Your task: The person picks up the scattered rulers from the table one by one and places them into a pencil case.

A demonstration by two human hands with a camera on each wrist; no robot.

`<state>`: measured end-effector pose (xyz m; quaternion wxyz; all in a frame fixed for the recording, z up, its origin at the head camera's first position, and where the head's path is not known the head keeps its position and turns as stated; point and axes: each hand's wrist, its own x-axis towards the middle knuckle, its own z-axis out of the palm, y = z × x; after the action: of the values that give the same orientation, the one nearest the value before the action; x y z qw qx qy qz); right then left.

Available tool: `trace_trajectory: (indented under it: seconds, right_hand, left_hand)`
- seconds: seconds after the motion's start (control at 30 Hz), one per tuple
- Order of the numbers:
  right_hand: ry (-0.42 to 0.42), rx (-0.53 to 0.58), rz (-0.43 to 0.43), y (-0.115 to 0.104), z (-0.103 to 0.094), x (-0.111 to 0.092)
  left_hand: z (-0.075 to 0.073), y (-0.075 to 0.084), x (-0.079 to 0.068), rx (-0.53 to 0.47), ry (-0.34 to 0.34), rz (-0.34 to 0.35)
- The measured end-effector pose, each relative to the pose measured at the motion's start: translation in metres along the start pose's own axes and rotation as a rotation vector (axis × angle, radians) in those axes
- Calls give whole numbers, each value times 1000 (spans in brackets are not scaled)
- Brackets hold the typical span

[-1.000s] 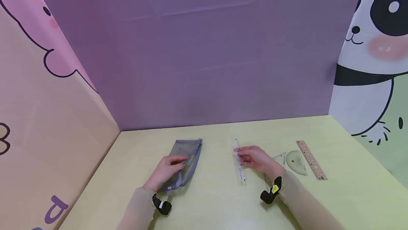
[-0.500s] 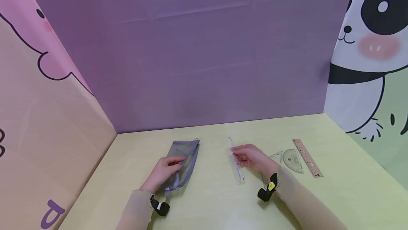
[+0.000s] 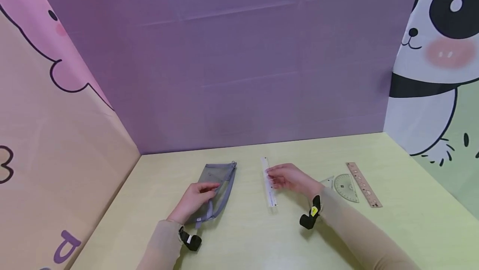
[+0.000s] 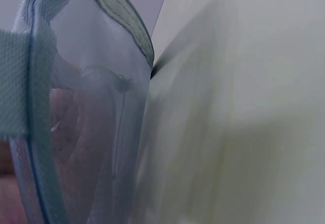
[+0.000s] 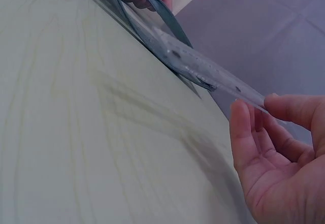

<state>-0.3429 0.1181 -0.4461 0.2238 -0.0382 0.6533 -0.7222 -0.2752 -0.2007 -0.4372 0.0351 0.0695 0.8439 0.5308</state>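
Note:
A grey mesh zip pouch [image 3: 216, 174] sits at the middle left of the table in the head view. My left hand [image 3: 194, 199] pinches its upper edge, and the pouch mouth gapes toward the right. Through the clear side of the pouch [image 4: 96, 112], the left wrist view shows part of that hand. With fingertips and thumb, my right hand [image 3: 290, 178] pinches a clear plastic ruler [image 3: 269, 189] by its side, raised off the table. In the right wrist view, the ruler [image 5: 213, 74] slants from the right hand [image 5: 284, 153] toward the pouch, apart or touching I cannot tell.
To the right of the right hand lie a clear protractor [image 3: 346, 187] and a pink ruler [image 3: 364, 184]. A set square [image 3: 328, 182] shows partly behind the right forearm. A purple panel [image 3: 239, 74] stands along the table's [image 3: 239, 245] back edge, with printed side walls.
My right hand has carried the clear ruler leftward, closer to the pouch, and slightly up. The left hand and the pouch stay where they were.

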Motion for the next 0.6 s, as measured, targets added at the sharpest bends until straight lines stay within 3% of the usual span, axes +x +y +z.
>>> trace_trajectory:
  seconds: [0.2, 0.3, 0.6]
  right_hand:
    - [-13, 8, 18, 3, 9, 6]
    - [-16, 24, 26, 3, 13, 9]
    - [-34, 39, 27, 2, 28, 15]
  left_hand:
    - [1, 5, 1, 0, 6, -3]
    - [0, -4, 6, -5, -1, 7]
    - [0, -6, 4, -3, -1, 10]
